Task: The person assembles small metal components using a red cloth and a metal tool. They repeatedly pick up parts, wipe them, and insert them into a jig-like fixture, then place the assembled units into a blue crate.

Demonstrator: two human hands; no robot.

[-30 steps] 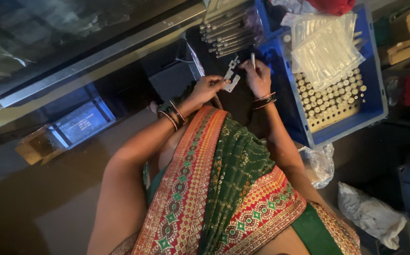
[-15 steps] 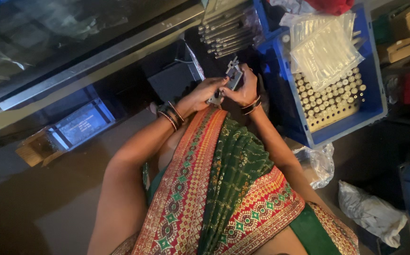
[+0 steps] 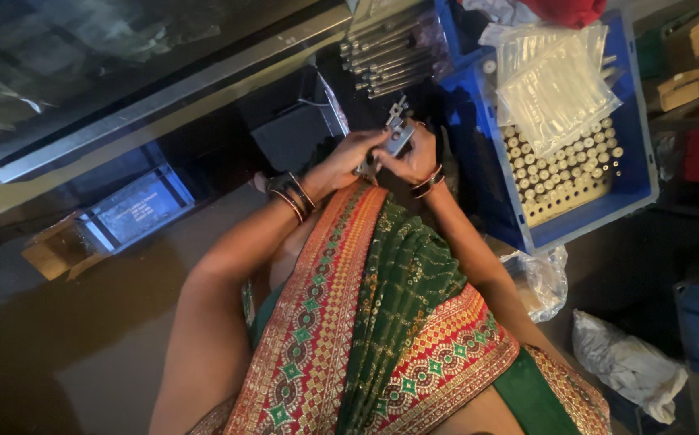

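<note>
While both hands meet in front of the body, the left hand (image 3: 349,157) and the right hand (image 3: 415,157) are clamped together on a small metal bracket (image 3: 398,135), a flat grey piece that sticks up and away from the fingers. Its long axis runs from the left hand's fingers, low down, up towards the bundle of metal rods (image 3: 386,52) lying beyond the hands. The right hand covers the bracket's near side, and the left hand grips its lower end; both are about equally close, touching it. Just to the right of the right hand sits a blue crate (image 3: 631,197) filled with rows of pale cylindrical pieces (image 3: 563,173), with clear plastic bags (image 3: 555,80) lying on top of them. The light is dim: the bracket's lower end is hidden inside the fingers, and I cannot tell whether a second small part is held there. The tabletop under the hands is too dark to make out.
</note>
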